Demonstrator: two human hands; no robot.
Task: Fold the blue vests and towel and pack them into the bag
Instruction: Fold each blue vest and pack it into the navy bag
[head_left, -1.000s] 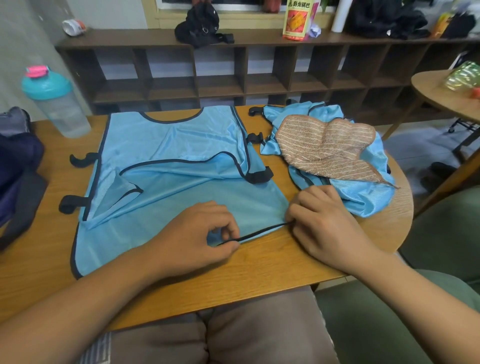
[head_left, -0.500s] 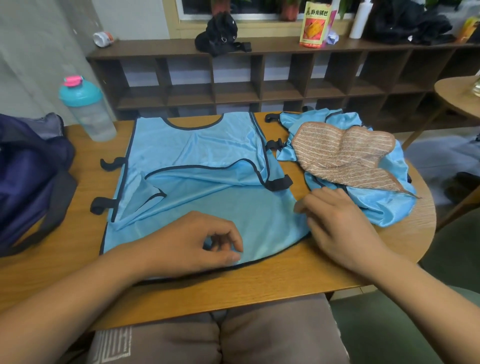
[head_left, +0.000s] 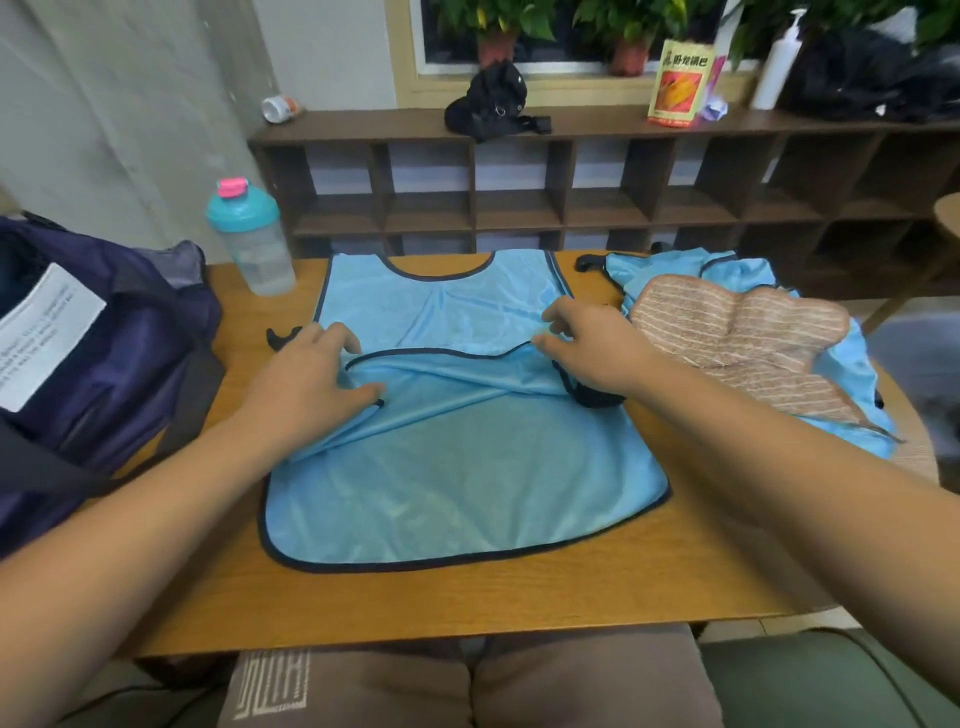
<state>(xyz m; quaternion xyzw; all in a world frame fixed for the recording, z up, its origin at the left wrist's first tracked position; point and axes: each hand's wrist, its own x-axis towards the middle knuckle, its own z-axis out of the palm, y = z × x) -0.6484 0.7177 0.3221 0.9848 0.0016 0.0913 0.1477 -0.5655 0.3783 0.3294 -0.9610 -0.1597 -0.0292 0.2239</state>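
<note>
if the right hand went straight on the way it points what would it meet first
The right hand points left and away, so first just more of the blue vest under it; past that perhaps the bottle, though depth is unclear.

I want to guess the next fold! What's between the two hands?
Head view: just the spread-out blue vest lies between the left hand and the right hand, with its dark trim running across.
</note>
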